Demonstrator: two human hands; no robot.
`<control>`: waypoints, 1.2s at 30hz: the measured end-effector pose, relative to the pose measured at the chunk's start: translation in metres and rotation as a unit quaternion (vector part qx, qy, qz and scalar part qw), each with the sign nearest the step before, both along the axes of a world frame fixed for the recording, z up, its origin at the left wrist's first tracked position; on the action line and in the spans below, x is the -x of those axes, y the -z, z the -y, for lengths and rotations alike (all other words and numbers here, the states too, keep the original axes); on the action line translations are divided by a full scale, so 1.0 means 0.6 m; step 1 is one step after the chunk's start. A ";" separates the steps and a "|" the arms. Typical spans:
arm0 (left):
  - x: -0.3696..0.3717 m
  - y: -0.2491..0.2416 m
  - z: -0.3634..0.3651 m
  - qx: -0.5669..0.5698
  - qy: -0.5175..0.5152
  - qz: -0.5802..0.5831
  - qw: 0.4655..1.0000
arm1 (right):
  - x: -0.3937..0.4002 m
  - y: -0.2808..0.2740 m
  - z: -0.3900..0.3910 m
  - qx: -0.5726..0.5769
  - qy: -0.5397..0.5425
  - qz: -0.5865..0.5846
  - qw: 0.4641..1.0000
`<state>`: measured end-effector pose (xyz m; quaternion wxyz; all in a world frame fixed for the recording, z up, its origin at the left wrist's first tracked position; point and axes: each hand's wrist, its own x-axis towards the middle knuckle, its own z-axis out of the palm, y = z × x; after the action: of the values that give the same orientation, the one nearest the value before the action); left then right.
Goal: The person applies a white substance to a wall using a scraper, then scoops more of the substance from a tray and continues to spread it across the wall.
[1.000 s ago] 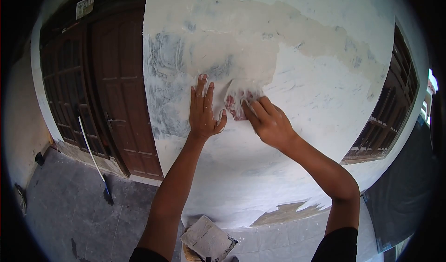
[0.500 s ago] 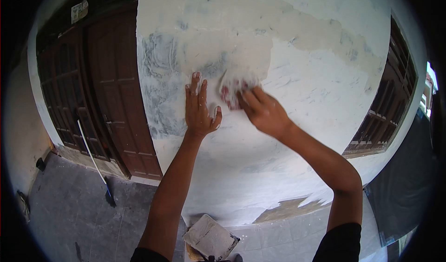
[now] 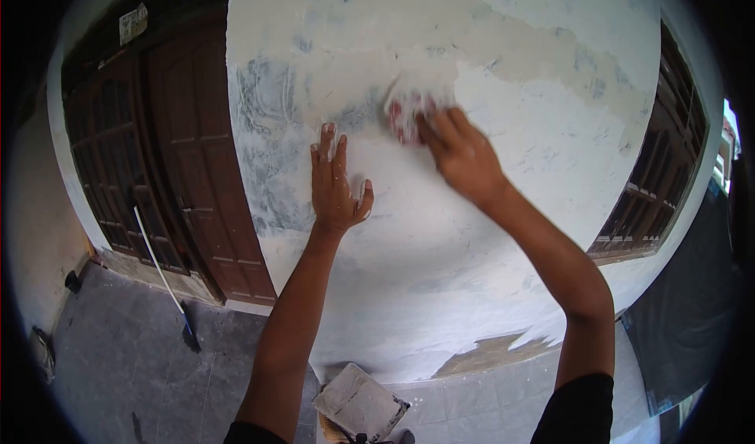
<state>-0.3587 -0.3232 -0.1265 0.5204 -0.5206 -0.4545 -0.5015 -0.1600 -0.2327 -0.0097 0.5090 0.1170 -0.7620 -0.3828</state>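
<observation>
My left hand (image 3: 336, 188) rests against the white wall (image 3: 535, 145) with fingers stretched apart, white paste on its fingertips. To its upper right, my right hand (image 3: 470, 161) is closed on a putty scraper (image 3: 407, 117), red and smeared with white paste and slightly blurred. The scraper lies against the wall; its far edge is hard to make out. Around both hands the wall has beige, white and grey-blue patches, with wet-looking strokes left of my left hand.
A paste-smeared square pan (image 3: 362, 403) is on the floor at the wall's foot. Left stand brown doors (image 3: 193, 145) and a long-handled broom (image 3: 161, 271). A barred window (image 3: 649, 161) and dark sheet (image 3: 680, 294) are at the right.
My right hand has moved up and slightly right along the wall with the scraper. My left hand has stayed in place on the wall.
</observation>
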 end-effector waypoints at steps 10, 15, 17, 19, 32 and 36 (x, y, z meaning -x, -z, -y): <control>0.003 0.004 -0.004 -0.002 0.003 0.001 1.000 | -0.063 -0.002 0.022 0.037 -0.015 0.010 0.999; 0.002 0.002 -0.002 0.004 -0.001 0.005 1.000 | -0.033 -0.034 -0.016 0.040 -0.017 -0.022 0.999; 0.001 0.002 -0.001 0.011 -0.008 0.011 1.000 | -0.031 0.011 -0.028 0.027 -0.013 -0.013 0.999; 0.002 0.001 -0.001 0.008 -0.008 0.005 1.000 | -0.037 0.060 -0.029 0.020 -0.011 0.015 1.000; 0.000 0.001 -0.002 0.003 -0.010 0.005 1.000 | -0.039 -0.028 -0.003 0.040 -0.010 -0.024 0.999; 0.000 0.000 -0.001 0.003 -0.008 0.005 1.000 | -0.036 0.059 -0.017 0.029 0.001 0.028 0.999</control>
<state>-0.3587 -0.3225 -0.1263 0.5204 -0.5159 -0.4628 -0.4988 -0.1386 -0.2223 -0.0453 0.4905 0.1119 -0.7869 -0.3573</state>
